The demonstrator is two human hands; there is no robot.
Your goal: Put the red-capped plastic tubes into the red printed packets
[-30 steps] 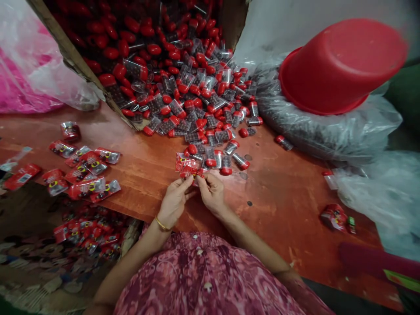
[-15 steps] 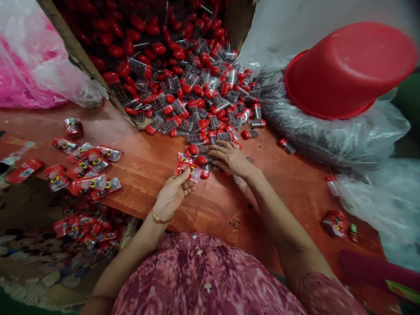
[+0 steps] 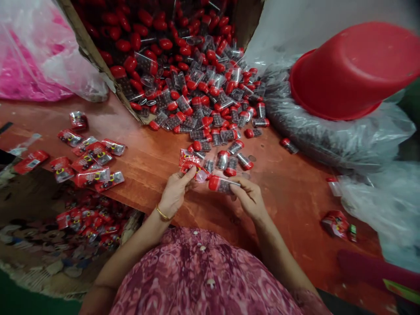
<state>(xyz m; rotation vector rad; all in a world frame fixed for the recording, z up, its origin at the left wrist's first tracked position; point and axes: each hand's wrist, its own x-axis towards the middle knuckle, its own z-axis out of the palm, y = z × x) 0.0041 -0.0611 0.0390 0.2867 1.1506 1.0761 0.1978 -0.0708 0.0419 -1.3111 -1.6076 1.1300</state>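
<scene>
My left hand [image 3: 175,192] pinches a small red printed plastic packet [image 3: 189,160] with a clear window. Between the thumb and fingers of my right hand [image 3: 250,199] is a clear container with a red cap [image 3: 220,184], filled with dark pieces. Its red end points left, close beside the packet. Several similar containers [image 3: 231,165] lie loose on the table just beyond my hands. Behind them a large heap of the same containers [image 3: 197,100] spills from a cardboard box [image 3: 108,78] lying on its side.
Filled red packets [image 3: 93,159] lie on the table at left; more [image 3: 88,221] sit in a carton below the edge. At right, an upturned red bucket [image 3: 348,74] rests on a plastic bag of dark pieces [image 3: 328,135]. A pink-filled bag [image 3: 36,57] stands at far left.
My right hand has drawn back from the heap's front edge toward me, now holding one container near the packet. Several containers have been spread out on the table. My left hand keeps the packet.
</scene>
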